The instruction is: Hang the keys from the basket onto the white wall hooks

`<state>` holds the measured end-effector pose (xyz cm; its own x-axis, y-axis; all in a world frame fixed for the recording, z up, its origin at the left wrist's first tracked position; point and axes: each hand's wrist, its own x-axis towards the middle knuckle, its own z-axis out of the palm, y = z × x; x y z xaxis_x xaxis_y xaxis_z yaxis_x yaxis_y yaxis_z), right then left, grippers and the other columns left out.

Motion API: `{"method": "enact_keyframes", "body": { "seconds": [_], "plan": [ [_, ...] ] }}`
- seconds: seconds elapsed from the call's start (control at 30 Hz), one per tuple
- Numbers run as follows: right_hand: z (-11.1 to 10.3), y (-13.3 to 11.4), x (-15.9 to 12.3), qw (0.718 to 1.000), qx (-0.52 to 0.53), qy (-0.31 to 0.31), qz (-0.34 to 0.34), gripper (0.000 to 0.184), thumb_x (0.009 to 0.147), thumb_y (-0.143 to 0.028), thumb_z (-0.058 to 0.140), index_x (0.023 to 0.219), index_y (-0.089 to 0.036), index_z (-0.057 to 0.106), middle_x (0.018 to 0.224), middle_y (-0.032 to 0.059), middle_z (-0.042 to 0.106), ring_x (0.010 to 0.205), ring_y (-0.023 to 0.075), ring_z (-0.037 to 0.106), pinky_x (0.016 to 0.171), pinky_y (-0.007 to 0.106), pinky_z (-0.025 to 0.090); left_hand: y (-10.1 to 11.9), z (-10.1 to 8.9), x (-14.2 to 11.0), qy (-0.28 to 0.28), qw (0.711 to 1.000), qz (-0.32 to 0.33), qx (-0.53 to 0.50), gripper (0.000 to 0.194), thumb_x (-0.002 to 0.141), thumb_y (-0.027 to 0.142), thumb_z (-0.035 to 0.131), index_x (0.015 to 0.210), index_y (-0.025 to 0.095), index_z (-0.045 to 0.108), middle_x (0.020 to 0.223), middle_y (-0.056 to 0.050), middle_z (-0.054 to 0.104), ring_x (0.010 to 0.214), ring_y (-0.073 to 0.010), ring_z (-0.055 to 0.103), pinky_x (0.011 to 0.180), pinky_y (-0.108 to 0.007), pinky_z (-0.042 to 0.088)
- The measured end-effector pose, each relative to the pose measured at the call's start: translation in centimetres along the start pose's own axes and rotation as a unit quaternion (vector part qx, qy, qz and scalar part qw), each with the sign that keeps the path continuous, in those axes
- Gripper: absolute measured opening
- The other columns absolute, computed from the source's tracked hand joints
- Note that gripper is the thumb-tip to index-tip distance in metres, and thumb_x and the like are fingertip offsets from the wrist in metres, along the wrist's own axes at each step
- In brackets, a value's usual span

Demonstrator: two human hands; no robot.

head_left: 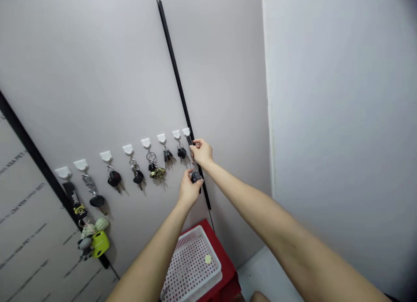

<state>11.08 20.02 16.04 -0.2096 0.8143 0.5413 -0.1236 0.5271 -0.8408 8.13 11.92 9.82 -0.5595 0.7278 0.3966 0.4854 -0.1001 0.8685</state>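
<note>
A dark keychain strap (190, 140) hangs from the rightmost white hook (186, 131) on the cabinet front. My right hand (202, 153) is closed in a pinch on this strap, just below the hook. Lower down, my left hand (189, 190) grips the black car key (196, 176) at the strap's bottom end. Nearest on the left, a bunch of black keys (181, 152) dangles from its own hook. Beside that is another small bunch of dark keys (167, 155). Parts of the strap and key are hidden behind my fingers.
More keys hang in a row leftward, including a brass-coloured bunch (157, 173) and a yellow-green charm (100, 243). Below, a white perforated basket (219, 267) holding a small pale yellow piece (208, 259) sits on a red stand (230, 267). A white wall (339, 98) rises at right.
</note>
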Motion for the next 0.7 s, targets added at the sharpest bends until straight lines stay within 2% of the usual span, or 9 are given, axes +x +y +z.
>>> {"method": "enact_keyframes", "body": {
  "seconds": [0.2,0.33,0.53,0.7],
  "plan": [
    [0.2,0.0,1.2,0.999,-0.048,0.006,0.021,0.024,0.064,-0.024,0.04,0.085,-0.016,0.046,0.055,-0.0028,0.051,0.028,0.0042,0.039,0.033,0.018,0.036,-0.3,0.0,0.6,-0.011,0.999,0.0,0.032,0.041,0.055,0.015,0.05,0.095,0.015,0.039,0.078,-0.005,0.054,0.063,-0.0104,0.049,0.061,-0.024,0.038],
    [0.3,0.7,1.5,0.993,-0.112,0.012,0.017,0.023,0.063,-0.024,0.042,0.082,-0.016,0.05,0.054,-0.0024,0.053,0.033,0.005,0.043,0.042,0.019,0.038,-0.7,0.1,0.4,-0.019,0.998,-0.01,0.058,0.042,0.057,0.013,0.048,0.097,0.014,0.039,0.079,-0.005,0.054,0.065,-0.0111,0.049,0.062,-0.025,0.038],
    [0.4,1.3,1.1,0.977,-0.21,0.027,-0.015,0.019,0.061,-0.027,0.045,0.073,-0.016,0.053,0.058,-0.0004,0.055,0.05,0.0086,0.05,0.054,0.021,0.038,-1.7,-0.3,-0.5,-0.044,0.995,-0.048,0.077,0.049,0.057,0.011,0.047,0.104,0.014,0.036,0.082,-0.006,0.053,0.066,-0.0104,0.048,0.062,-0.023,0.037],
    [0.4,1.8,-0.2,0.974,-0.223,0.017,-0.021,0.021,0.06,-0.028,0.044,0.076,-0.016,0.051,0.062,0.0005,0.055,0.057,0.0105,0.05,0.057,0.022,0.037,-2.3,-1.7,-0.9,-0.066,0.992,-0.082,0.07,0.051,0.057,0.011,0.046,0.107,0.014,0.034,0.091,-0.008,0.05,0.06,-0.0075,0.046,0.056,-0.02,0.037]
  ]
}}
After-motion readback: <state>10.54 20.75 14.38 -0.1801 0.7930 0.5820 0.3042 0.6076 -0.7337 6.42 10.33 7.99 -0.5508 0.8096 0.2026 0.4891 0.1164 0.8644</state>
